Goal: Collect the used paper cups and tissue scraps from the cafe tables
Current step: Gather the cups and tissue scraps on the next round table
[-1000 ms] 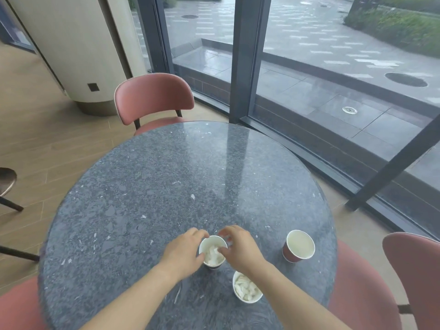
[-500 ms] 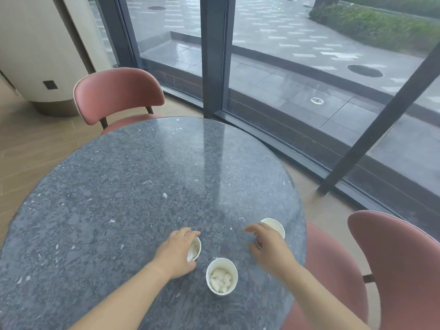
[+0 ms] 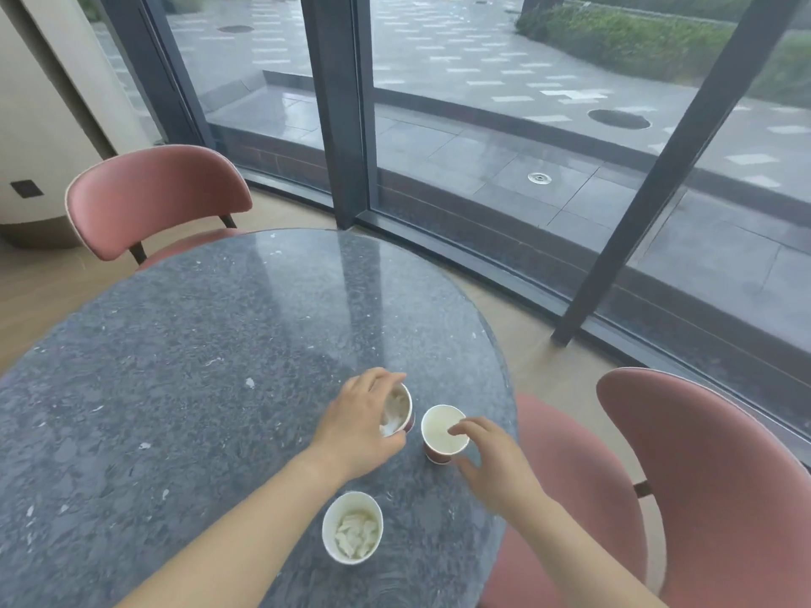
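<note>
Three used cups stand on the round grey speckled stone tabletop (image 3: 175,388). The left hand (image 3: 355,432) curls its fingers (image 3: 386,377) round the red paper cup stuffed with white tissue (image 3: 403,405); the right hand (image 3: 491,458) pinches the rim of the empty red paper cup (image 3: 439,432). Stacking should go upright and slowly, lest scraps spill.

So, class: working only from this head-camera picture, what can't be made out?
Head view:
Most of the tissue-filled red paper cup: covered by the left hand.
Whether the right hand grips or only touches the empty red paper cup: too unclear.
Near rim of the grey speckled stone table: cut off by the bottom edge.
</note>
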`<state>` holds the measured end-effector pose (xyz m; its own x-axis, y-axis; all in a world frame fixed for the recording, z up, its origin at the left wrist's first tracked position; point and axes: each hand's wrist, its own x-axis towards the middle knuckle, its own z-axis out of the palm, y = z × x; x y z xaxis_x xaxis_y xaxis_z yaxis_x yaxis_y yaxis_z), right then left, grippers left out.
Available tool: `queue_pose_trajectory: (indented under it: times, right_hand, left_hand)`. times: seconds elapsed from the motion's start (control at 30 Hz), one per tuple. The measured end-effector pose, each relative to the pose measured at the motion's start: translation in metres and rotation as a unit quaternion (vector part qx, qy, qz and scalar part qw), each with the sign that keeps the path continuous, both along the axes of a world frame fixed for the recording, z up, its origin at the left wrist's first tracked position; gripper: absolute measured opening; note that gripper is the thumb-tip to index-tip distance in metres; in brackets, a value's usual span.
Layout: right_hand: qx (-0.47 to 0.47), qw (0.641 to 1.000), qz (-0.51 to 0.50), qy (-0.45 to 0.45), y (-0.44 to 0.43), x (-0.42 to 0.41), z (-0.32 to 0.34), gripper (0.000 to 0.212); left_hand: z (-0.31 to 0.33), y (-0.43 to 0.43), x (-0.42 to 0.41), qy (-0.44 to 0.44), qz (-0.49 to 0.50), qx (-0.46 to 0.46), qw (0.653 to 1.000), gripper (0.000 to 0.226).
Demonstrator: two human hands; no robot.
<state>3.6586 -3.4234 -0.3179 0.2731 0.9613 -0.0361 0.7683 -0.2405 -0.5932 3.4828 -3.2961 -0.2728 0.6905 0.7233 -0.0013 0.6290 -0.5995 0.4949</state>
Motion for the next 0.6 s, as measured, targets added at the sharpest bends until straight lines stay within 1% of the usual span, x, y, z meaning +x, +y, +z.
queue_pose_trajectory:
  times: [0.1, 0.2, 0.3, 0.53, 0.6]
  right_hand:
    - [-0.002, 1.000, -0.013, -0.009, -0.014, 0.016, -0.002, 0.034]
    - [0.008, 0.999, -0.033, -0.012, -0.026, 0.027, -0.005, 0.033]
    - [0.020, 0.999, -0.045, -0.009, -0.033, 0.033, -0.007, 0.030]
    - [0.016, 0.999, -0.043, 0.009, -0.031, 0.035, -0.014, 0.032]
    - [0.009, 0.999, -0.038, 0.009, -0.031, 0.034, -0.018, 0.033]
  left_hand:
    - [0.004, -0.015, 0.026, -0.018, -0.041, 0.003, 0.999, 0.065]
    - [0.003, -0.026, 0.045, -0.005, -0.085, 0.027, 0.996, 0.066]
    - [-0.003, -0.029, 0.057, 0.034, -0.107, 0.030, 0.993, 0.067]
    - [-0.036, -0.025, 0.075, 0.154, -0.131, -0.013, 0.979, 0.071]
    - [-0.048, -0.023, 0.079, 0.174, -0.128, -0.035, 0.976, 0.073]
